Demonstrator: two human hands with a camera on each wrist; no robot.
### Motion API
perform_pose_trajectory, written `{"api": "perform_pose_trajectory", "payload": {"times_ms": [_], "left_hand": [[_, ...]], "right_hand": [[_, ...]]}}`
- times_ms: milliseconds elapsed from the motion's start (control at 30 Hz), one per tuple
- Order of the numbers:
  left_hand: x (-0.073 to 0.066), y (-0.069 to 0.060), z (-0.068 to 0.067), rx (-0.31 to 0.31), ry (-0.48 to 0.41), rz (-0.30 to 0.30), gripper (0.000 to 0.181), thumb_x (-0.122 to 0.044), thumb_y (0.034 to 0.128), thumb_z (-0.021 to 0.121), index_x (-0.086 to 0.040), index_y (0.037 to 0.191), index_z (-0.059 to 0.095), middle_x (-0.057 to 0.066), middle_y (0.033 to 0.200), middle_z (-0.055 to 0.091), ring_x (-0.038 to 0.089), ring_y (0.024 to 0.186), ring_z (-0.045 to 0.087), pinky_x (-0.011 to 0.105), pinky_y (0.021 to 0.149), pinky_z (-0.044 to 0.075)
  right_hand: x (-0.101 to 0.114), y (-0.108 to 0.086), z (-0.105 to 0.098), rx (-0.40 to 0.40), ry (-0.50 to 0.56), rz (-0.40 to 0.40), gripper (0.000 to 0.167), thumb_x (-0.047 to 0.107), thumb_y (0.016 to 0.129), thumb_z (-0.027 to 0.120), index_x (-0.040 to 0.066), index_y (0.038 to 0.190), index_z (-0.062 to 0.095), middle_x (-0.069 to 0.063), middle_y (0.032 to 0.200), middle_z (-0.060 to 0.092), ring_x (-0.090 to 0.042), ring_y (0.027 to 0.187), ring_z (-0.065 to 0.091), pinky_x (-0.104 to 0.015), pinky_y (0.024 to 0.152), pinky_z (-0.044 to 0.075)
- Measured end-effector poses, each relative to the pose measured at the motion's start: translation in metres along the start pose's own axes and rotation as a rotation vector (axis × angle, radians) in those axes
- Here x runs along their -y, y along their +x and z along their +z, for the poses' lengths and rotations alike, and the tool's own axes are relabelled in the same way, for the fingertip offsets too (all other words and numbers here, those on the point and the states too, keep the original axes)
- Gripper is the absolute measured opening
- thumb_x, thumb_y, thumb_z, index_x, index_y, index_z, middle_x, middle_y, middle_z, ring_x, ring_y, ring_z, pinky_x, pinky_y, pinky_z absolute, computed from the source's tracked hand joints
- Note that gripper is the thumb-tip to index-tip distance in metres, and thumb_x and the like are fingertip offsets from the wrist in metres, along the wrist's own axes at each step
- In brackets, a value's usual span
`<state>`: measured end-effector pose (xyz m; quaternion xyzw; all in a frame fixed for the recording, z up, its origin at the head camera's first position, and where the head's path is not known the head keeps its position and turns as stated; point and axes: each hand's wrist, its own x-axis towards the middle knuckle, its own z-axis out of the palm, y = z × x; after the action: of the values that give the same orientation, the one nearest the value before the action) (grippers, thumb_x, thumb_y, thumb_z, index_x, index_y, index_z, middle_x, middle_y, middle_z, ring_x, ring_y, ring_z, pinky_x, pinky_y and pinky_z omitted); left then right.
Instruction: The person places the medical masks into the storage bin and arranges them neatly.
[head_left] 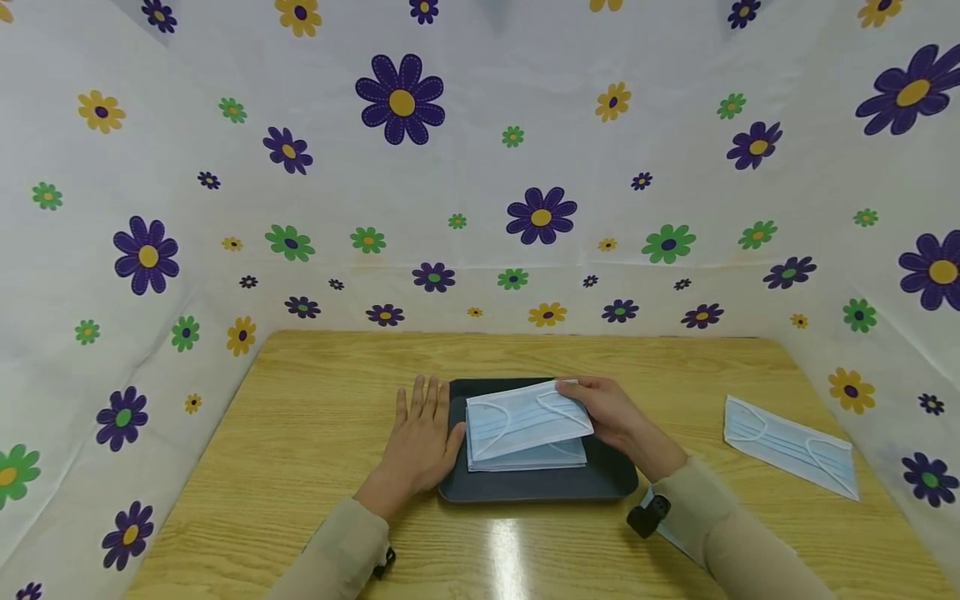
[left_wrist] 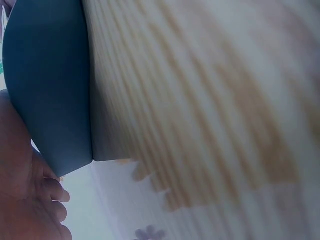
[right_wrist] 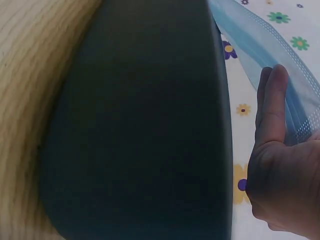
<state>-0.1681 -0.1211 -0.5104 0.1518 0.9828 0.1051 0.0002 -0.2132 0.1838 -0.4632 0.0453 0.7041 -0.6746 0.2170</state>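
Note:
A dark grey tray (head_left: 540, 490) holds a small stack of light blue face masks (head_left: 525, 463). Above the stack my right hand (head_left: 611, 412) pinches one mask (head_left: 525, 421) at its upper right corner, the mask tilted with its left part low over the others. In the right wrist view the fingers of the right hand (right_wrist: 280, 160) lie against the blue mask (right_wrist: 265, 45), beside the tray (right_wrist: 140, 125). My left hand (head_left: 420, 442) touches the tray's left edge with its fingers extended; the left wrist view shows this hand (left_wrist: 25, 185) beside the tray (left_wrist: 50, 85).
Another blue mask (head_left: 791, 446) lies flat on the wooden table (head_left: 322, 417) at the right. Part of a further blue piece (head_left: 678, 537) shows beneath the right forearm. White cloth with printed flowers (head_left: 480, 167) surrounds the table's back and sides.

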Motion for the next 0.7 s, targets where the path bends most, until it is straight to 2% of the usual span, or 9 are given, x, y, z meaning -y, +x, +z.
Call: {"api": "perform_pose_trajectory", "payload": {"times_ms": [700], "left_hand": [[-0.0019,-0.0001,-0.0028,-0.006,-0.009,0.0,0.073,-0.046,0.1135,0.035,0.002,0.167,0.02,0.025,0.174,0.019,0.045,0.164,0.008,0.065,0.131,0.005]], "right_hand": [[-0.0089,0.0032,0.0051,-0.024,0.013,0.021,0.049,0.018,0.109,0.058,-0.014,0.145,0.052,0.001,0.097,0.071,-0.007,0.082,0.068,-0.021,0.071,0.058]]}}
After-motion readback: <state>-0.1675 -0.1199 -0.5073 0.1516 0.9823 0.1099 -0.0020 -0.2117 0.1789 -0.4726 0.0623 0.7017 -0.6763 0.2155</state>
